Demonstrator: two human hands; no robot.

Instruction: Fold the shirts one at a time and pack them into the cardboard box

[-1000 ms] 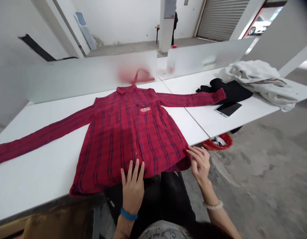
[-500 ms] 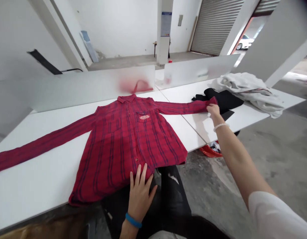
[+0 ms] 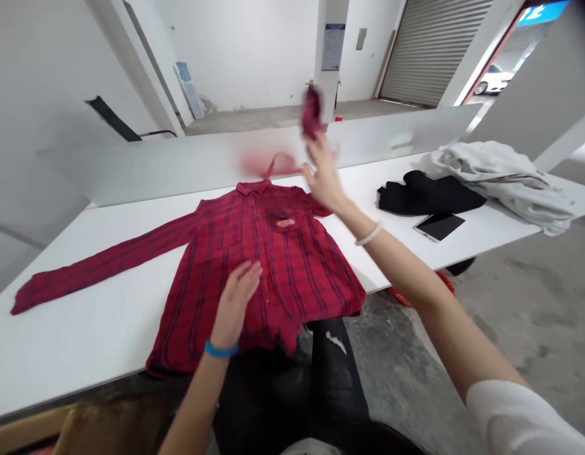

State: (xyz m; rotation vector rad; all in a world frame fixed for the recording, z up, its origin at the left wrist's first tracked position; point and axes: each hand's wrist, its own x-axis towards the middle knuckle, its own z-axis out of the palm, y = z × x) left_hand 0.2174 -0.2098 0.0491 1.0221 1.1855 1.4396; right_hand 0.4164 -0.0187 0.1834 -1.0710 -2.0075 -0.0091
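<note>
A red plaid button-up shirt (image 3: 211,284) lies front up on the white table, its collar toward the far side and its hem over the near edge. The sleeve at left stretches out flat. My right hand (image 3: 324,170) is raised above the right shoulder with the other sleeve's cuff (image 3: 312,114) at its fingertips; motion blurs both, and the hand hides part of that sleeve. My left hand (image 3: 235,297) hovers above or lightly touches the shirt front, fingers stretched out and holding nothing.
A black garment (image 3: 429,193), a phone (image 3: 440,226) and a pale grey garment (image 3: 501,177) lie on the table's right side. A frosted divider (image 3: 178,164) runs along the back, with something red behind it. A red bag (image 3: 400,297) shows below the table edge.
My right hand has swung the sleeve up and left, off the black garment, which uncovers the phone. My left hand has lifted from the hem and moved up and left.
</note>
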